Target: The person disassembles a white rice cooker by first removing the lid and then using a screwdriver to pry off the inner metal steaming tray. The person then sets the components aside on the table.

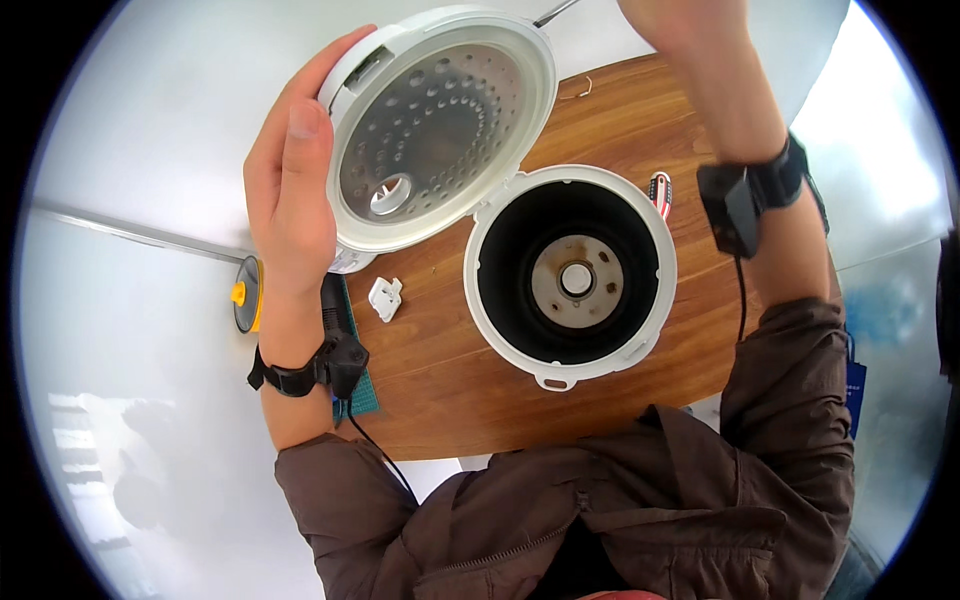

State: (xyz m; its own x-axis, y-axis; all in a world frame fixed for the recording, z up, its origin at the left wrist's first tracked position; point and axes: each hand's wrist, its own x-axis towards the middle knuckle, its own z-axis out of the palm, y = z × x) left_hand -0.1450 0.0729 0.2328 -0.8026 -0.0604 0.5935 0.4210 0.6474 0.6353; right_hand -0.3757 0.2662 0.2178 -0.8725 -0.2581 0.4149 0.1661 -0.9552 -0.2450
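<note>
A white rice cooker (pixel 469 270) stands on the wooden table with its lid (pixel 440 228) raised and tilted to the left. Inside it I see dark walls and a round metal heating plate (pixel 600 308) with brown stains. My left hand (pixel 290 185) grips the lid's left edge, thumb in front, fingers partly behind it. Beyond the lid, at the top edge, my right hand (pixel 690 25) is raised; its fingers are cut off by the picture's edge. A thin metal shaft (pixel 555 12) reaches the lid's hinge-side rim from that direction; its other end is out of view.
A small white plastic part (pixel 385 298) lies left of the cooker. A red, white and black handled object (pixel 660 193) lies at its right. A green mat (pixel 362 385) and a yellow-black round object (pixel 247 295) are at the left. Cables hang from both wrist straps.
</note>
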